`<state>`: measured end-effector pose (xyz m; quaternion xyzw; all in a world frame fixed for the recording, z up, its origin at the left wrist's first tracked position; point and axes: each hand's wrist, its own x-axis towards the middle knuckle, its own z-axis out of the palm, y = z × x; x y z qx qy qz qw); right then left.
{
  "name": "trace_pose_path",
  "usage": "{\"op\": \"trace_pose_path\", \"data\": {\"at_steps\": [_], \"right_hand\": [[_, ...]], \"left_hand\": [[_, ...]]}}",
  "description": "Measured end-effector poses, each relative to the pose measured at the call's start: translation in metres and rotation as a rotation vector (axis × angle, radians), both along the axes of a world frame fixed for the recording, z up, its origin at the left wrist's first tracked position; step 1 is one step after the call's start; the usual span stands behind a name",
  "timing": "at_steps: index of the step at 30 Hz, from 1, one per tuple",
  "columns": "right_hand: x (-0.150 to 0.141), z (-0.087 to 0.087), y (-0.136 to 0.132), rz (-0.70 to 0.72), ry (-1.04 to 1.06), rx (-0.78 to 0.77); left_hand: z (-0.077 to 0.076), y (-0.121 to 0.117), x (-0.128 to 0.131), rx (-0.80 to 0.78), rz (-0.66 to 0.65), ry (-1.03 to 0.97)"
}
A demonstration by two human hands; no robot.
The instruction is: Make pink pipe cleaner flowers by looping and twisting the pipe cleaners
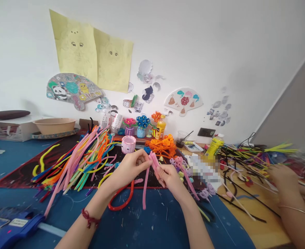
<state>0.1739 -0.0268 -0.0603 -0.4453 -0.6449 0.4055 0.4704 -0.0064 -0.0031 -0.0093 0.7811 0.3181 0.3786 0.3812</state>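
Note:
My left hand (129,167) and my right hand (169,176) meet over the blue table, both pinched on a pink pipe cleaner (152,162). Its upper part is bent into loops between my fingertips. One long end (145,190) hangs straight down toward the table. A red pipe cleaner (122,202) lies curved under my left wrist. A red cord bracelet (90,218) circles my left forearm.
A heap of coloured pipe cleaners (82,159) covers the dark mat at left. Orange pipe-cleaner flowers (164,145), a pink cup (128,144) and a yellow bottle (160,127) stand behind. A blue glue gun (15,228) lies at bottom left. Another person's hand (282,174) reaches in at right among black stems.

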Motion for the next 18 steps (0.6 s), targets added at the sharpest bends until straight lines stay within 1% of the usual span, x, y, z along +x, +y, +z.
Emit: {"op": "trace_pose_path", "data": {"at_steps": [3, 6, 10, 15, 18], "right_hand": [[0.0005, -0.0018, 0.0017, -0.036, -0.002, 0.011], [0.0008, -0.0029, 0.0024, -0.05, 0.0, 0.014], [0.0009, -0.0025, 0.0022, -0.053, 0.002, -0.008], [0.0005, -0.0001, 0.0021, -0.108, 0.015, -0.005], [0.0005, 0.0006, 0.0024, -0.128, -0.007, 0.019]], "left_hand": [[-0.0016, 0.0009, 0.0015, -0.064, -0.023, -0.039], [0.0006, -0.001, 0.0025, -0.089, -0.016, -0.01], [0.0042, -0.0033, 0.0024, 0.003, 0.045, 0.036], [0.005, -0.0032, 0.0017, 0.035, 0.082, 0.019], [0.0057, -0.0035, 0.0014, 0.128, 0.142, 0.078]]}}
